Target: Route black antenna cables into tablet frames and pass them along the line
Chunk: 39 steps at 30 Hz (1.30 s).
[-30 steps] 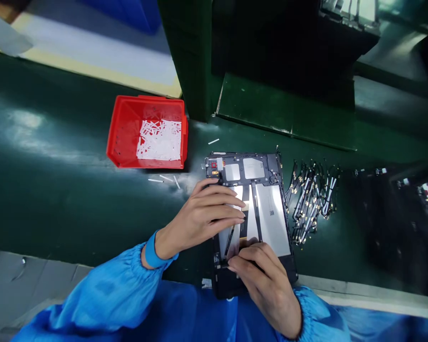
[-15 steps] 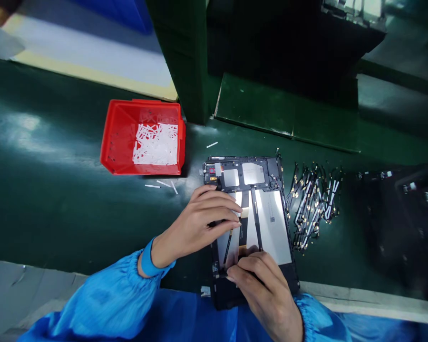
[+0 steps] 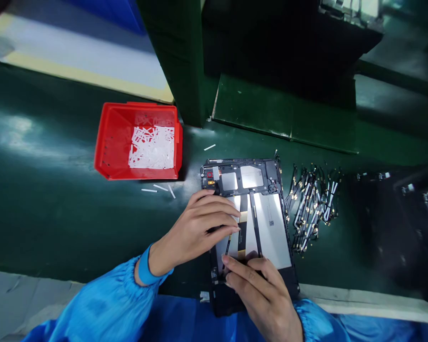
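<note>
An opened tablet (image 3: 276, 237) lies on the bench, showing silver plates, black flat cables and a black frame. My left hand (image 3: 203, 223) reaches over its left side, fingers close together and bent. Thumb and fingertips close at the upper end of a thin black cable (image 3: 228, 247). From below, my right hand (image 3: 262, 289) rests over the tablet's lower part. Its thumb and index finger are curled together at the cable's lower end, and what lies between them is hidden. A wide black flat cable (image 3: 242, 235) with gold-coloured patches runs between the hands.
A red bin (image 3: 103, 142) with white strips (image 3: 153, 149) stands at the left. Several loose strips (image 3: 160, 187) lie nearby. Right of the tablet is a pile of thin cables (image 3: 312, 204), with dark panels (image 3: 388, 228) beyond. A green post (image 3: 189, 61) rises behind.
My right index finger has moved up and left along the thin cable. My left hand keeps nearly the same place on the tablet. The whole view has shifted slightly.
</note>
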Available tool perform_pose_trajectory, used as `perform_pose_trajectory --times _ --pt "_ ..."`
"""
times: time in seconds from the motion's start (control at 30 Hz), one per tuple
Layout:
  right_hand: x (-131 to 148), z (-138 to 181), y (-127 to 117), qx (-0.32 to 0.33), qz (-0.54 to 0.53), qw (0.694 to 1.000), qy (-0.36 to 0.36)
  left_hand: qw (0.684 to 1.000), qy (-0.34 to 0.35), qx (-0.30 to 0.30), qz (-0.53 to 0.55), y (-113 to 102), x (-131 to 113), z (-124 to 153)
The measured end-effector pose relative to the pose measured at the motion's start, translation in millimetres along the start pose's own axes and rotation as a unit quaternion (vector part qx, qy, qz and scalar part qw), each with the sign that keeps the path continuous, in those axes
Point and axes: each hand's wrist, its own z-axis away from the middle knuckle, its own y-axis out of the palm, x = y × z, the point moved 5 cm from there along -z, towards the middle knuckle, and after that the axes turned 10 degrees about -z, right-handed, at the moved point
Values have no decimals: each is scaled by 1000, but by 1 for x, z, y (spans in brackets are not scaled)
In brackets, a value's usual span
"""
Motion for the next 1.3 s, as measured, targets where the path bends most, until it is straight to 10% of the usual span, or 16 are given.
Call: perform_pose_trajectory --times 0.83,1.1,1.3 --pt "2 0 -5 -3 29 1000 -5 998 -10 -15 -52 1 -4 1" --pt "13 -11 -9 -33 77 996 -40 978 90 5 -186 -1 -10 42" --pt "13 -11 -37 8 -70 997 12 969 73 27 -236 1 0 37"
